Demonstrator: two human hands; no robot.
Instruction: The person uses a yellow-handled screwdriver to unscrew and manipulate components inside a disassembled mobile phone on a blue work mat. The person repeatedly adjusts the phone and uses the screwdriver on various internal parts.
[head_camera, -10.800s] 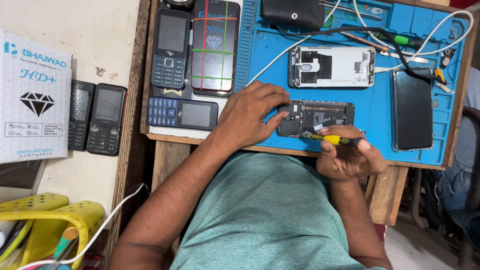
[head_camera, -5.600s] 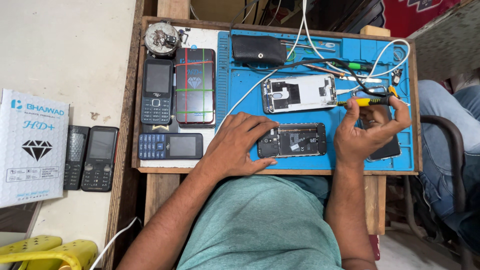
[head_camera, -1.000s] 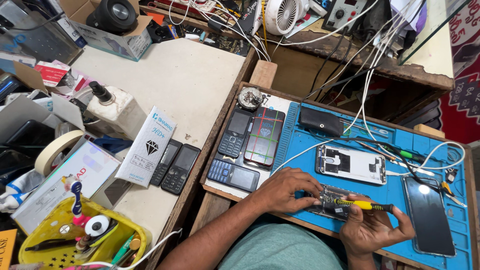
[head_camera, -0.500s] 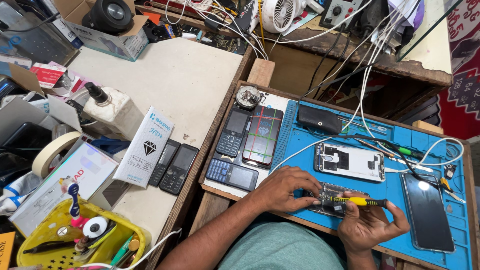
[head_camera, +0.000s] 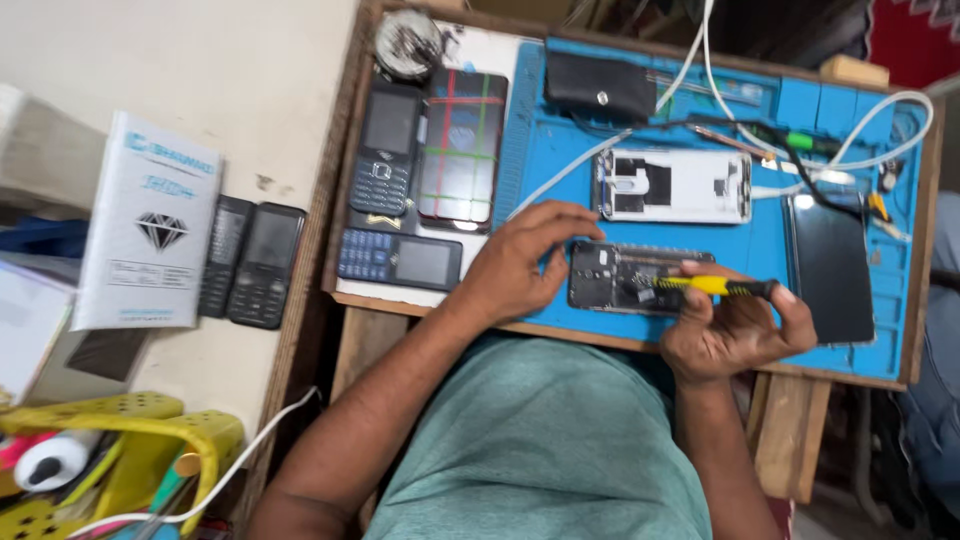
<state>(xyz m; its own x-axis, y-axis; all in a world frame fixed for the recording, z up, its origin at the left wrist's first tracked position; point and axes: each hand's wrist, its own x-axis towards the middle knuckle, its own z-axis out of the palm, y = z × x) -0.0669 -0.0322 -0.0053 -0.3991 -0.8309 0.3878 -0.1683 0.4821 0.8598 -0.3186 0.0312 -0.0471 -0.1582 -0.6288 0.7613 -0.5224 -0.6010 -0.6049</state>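
We wear a plain grey-green T-shirt, its soft knit creased across the chest. Both our forearms are bare, no watch or band at the wrists; left hand (head_camera: 515, 265) and right hand (head_camera: 730, 335) ungloved, ringless.

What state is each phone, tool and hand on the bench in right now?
Dark opened phone: back off, insides exposed.
White opened phone: back off, cable attached.
Yellow-handled screwdriver: held, tip on dark phone.
Left hand: steadying dark phone.
Right hand: gripping screwdriver.
Black zip pouch: closed.
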